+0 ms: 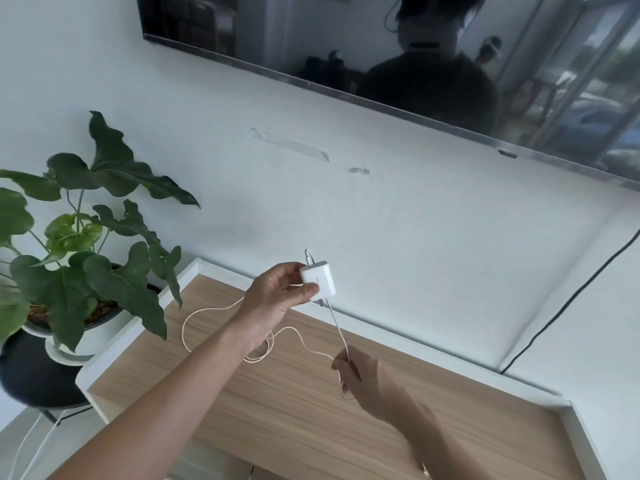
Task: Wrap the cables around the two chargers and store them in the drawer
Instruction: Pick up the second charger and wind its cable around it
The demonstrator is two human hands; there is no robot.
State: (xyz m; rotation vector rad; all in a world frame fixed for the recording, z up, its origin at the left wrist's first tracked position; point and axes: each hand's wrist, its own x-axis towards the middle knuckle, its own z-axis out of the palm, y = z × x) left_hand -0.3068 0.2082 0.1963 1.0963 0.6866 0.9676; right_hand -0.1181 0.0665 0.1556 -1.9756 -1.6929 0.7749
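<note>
My left hand (273,299) holds a small white charger (320,280) up above the wooden cabinet top (311,420), thumb and fingers pinching its sides. A thin white cable (337,323) runs taut from the charger's lower edge down to my right hand (367,379), which pinches it. The rest of the cable (194,317) lies in loose loops on the wood below my left wrist. A second charger and the drawer are not in view.
A potted plant (79,258) with big green leaves stands on a black stool (31,379) at the left. A TV (415,57) hangs on the white wall above. A black cord (568,306) runs down the wall at the right.
</note>
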